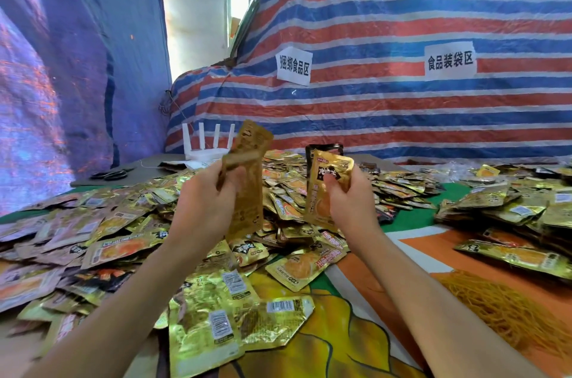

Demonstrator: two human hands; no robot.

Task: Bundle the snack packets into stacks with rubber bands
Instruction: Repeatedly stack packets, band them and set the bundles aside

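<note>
- Head view: the left hand point(204, 201) is raised over the table with its fingers curled round a long gold packet point(251, 204). It grips the packet by its left edge, near the upper half.
- That packet stands nearly upright, its top tilted a little to the right, and its lower end hangs below the hand. A blurred gold strip crosses it just above the fingers; I cannot tell what it is.
- The right hand point(349, 201) is level with the left and a little apart from it. Its thumb presses the printed face of a second gold packet point(333, 164) and its fingers are curled behind.
- A black packet point(325, 148) stands just behind the second gold one, showing above its top edge. Whether the right hand's fingers also clasp it cannot be told.
- The heap of loose snack packets point(123, 241) lies below and beyond both hands, spreading far to the left and between them.
- A tangle of yellow-orange rubber bands point(510, 315) rests on the patterned cloth point(387, 300), below and to the right of the right hand, well apart from it.
- Another packet pile point(510, 207) sits further right.
</note>
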